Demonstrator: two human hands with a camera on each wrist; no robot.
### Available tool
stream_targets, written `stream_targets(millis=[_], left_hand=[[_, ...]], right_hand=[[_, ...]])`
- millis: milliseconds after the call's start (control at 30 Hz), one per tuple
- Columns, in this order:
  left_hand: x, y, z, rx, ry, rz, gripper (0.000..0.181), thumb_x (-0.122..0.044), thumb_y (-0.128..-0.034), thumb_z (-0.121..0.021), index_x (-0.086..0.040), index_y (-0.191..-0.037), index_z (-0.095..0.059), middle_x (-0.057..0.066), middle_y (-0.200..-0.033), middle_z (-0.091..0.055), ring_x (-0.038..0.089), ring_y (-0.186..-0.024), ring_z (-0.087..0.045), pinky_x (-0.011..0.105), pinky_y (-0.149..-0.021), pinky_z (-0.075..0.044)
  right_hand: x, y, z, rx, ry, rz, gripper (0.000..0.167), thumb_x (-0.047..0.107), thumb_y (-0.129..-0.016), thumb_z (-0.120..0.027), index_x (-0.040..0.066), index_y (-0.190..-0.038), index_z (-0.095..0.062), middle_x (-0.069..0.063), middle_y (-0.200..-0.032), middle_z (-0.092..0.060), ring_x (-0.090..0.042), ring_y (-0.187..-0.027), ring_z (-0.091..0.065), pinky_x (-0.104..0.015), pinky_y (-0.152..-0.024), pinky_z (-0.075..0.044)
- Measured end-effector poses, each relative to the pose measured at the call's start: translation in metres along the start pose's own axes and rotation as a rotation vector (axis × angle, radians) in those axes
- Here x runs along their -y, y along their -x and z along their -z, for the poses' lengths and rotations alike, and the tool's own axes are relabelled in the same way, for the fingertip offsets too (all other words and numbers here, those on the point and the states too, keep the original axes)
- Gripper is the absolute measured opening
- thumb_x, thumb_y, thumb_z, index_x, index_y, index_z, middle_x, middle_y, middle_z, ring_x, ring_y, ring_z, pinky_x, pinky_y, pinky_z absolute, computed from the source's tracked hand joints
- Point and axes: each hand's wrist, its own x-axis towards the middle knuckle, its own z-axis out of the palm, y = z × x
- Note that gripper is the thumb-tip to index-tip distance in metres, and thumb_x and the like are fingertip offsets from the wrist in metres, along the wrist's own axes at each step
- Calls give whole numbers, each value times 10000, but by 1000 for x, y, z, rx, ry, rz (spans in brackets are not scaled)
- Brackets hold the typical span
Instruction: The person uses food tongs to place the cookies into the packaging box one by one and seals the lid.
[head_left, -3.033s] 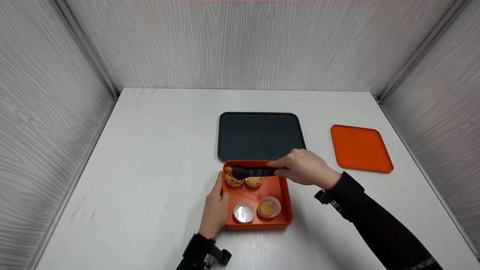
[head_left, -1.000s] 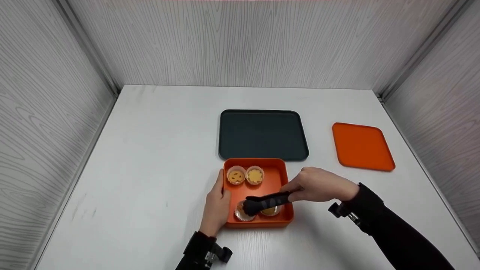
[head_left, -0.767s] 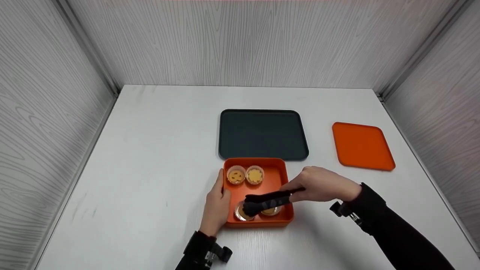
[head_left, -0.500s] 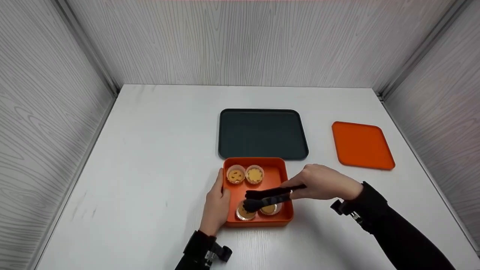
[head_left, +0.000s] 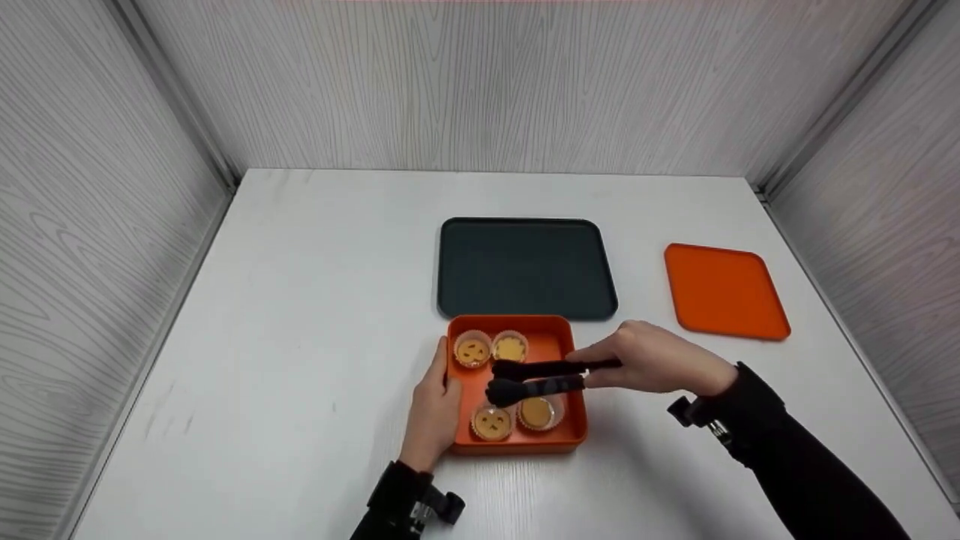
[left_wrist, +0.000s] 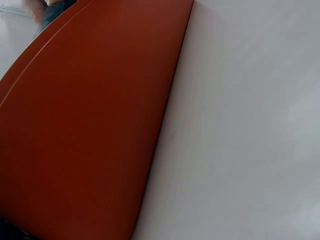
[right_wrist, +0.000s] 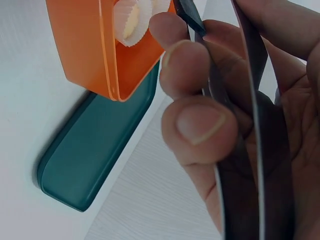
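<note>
My left hand (head_left: pixel 431 412) holds the left wall of a square orange box (head_left: pixel 517 449), thumb at the rim. The left wrist view shows mostly the box's outer wall (left_wrist: pixel 85 125). In my right hand (head_left: pixel 652 356) is a pair of black tongs (head_left: pixel 544 387), pinched between thumb and fingers. Their tips stand apart above the box with nothing between them. A cookie with small cut-outs (head_left: pixel 492 424) lies in the front-left paper cup, and a plain round cookie (head_left: pixel 536 412) in the cup beside it. Two more cups at the back hold a cut-out cookie (head_left: pixel 472 352) and a flower-shaped yellow one (head_left: pixel 509 348).
A dark green tray (head_left: pixel 525 270) lies just behind the box. To the right is a flat orange tray (head_left: pixel 726 291). White table (head_left: pixel 300 315) surrounds them, with grey wood-grain panels (head_left: pixel 480 82) at the back and both sides.
The tongs moved from the back-left cups to the front-left cup, then opened and rose. A cookie now lies in that front-left cup, which was empty before. My left hand stayed put.
</note>
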Motion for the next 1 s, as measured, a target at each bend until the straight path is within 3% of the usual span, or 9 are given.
stream_targets(millis=[333,667,833,1000], left_hand=[[3,0,-1,-11,7,7,625,-95,-1039,-441,-92,-1632,-244,54,-1667,-282,193,-1514,-276,438,-1216,-292],[4,2,0,-9,19,-3,618,-97,-1048,-436,-89,-1633,-237,48,-1670,-278,194,-1524,-253,445,-1225,-267],[4,2,-1,-5,18,-2,616,-99,-1050,-431,-91,-1634,-235,45,-1674,-271,184,-1523,-250,445,-1224,-273],[4,2,-1,-3,30,8,619,-99,-1049,-429,-95,-1636,-231,42,-1676,-265,179,-1522,-247,445,-1224,-274]], right_hand=[[-10,27,9,-127,-23,-120,403,275,-965,-720,197,-1359,-692,116,-816,-691,-19,-546,-395,-208,-504,-343],[-39,57,-5,-467,-53,-282,424,203,-958,-728,76,-1359,-676,48,-687,-607,-59,-563,-347,-226,-495,-309],[-49,62,-18,-635,21,-358,420,140,-940,-742,-4,-1329,-675,10,-696,-638,-75,-568,-391,-227,-501,-337],[-57,62,-30,-720,123,-406,350,93,-938,-725,-40,-1260,-685,-59,-734,-688,-129,-523,-443,-261,-487,-371]])
